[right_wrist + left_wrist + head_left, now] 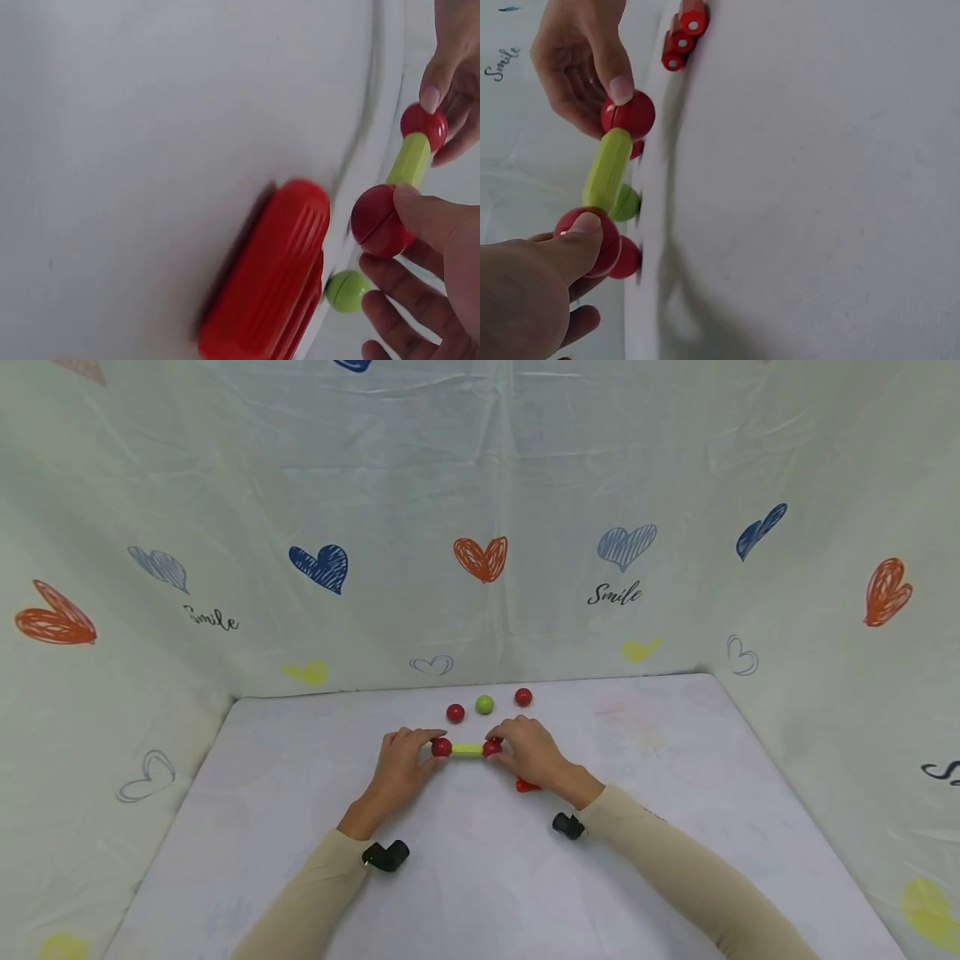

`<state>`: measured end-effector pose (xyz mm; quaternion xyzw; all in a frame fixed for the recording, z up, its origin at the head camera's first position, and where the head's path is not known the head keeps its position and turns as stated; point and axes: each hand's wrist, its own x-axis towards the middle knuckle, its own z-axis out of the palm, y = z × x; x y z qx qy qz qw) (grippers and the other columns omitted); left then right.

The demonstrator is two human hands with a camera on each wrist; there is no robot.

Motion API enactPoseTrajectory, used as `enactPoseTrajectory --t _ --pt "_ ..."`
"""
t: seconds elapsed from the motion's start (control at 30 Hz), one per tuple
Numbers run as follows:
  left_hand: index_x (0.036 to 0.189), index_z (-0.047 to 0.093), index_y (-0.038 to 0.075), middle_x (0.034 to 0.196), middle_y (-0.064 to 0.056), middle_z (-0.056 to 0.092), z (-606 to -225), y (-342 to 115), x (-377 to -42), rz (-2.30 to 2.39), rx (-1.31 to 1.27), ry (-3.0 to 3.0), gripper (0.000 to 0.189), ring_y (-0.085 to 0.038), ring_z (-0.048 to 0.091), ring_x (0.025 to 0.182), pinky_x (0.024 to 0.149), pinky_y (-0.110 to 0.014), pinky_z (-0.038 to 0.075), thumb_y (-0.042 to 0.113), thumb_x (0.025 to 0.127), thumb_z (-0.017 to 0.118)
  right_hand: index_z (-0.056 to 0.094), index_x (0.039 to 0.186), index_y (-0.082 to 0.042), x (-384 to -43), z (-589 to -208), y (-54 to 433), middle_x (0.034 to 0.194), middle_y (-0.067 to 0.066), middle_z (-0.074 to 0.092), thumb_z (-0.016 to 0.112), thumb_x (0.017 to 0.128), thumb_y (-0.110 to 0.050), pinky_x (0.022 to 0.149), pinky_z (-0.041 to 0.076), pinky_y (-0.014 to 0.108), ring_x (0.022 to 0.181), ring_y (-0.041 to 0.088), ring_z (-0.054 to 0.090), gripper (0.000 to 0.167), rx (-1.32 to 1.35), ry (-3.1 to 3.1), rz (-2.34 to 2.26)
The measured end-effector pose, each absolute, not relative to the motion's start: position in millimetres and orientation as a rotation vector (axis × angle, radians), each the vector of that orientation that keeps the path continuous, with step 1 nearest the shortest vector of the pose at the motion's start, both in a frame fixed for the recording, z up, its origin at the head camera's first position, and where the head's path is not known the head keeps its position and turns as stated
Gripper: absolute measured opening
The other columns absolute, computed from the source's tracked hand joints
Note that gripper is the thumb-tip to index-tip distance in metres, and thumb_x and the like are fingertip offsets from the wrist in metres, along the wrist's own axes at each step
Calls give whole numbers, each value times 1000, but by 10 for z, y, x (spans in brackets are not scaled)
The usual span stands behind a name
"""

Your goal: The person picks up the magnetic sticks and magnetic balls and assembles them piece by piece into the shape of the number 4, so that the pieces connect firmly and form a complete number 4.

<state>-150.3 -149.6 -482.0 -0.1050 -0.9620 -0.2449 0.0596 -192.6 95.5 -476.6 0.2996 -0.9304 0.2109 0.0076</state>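
Note:
A yellow-green ribbed rod (467, 749) bridges two red balls, one at each end. My left hand (397, 770) pinches the left red ball (592, 240) between thumb and fingers. The right red ball (379, 221) is pinched the same way by my right hand (534, 756). In the left wrist view the joined piece appears held above the table surface. Beside my right hand lie red rods (262, 277), partly hidden by it in the head view; pale round dots mark their ends in the left wrist view.
Beyond the hands, a red ball (455, 713), a green ball (484, 704) and another red ball (523, 697) rest on the white-covered table (300, 793). A patterned cloth (397, 485) hangs behind it. Black wrist cameras (386, 857) sit on both sleeves.

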Motion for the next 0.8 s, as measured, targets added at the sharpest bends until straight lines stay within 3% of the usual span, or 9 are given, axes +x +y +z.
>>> enactPoseTrajectory --t 0.6,0.8 --pt "129 74 12 119 -7 74 -4936 -1730 -1744 -725 -475 -2996 37 -27 59 110 109 -56 36 8 93 82 81 108 -10 -1600 -4787 530 75 -2 68 85 91 -29 71 45 30 75 15 54 26 775 -3011 622" --pt "125 76 11 126 -9 75 -5000 -1718 -1770 -759 -496 -2922 35 -29 60 115 106 -55 40 3 91 82 80 109 -9 -1494 -4810 426 74 -2 68 85 92 -30 69 45 27 74 13 54 27 769 -3025 678"
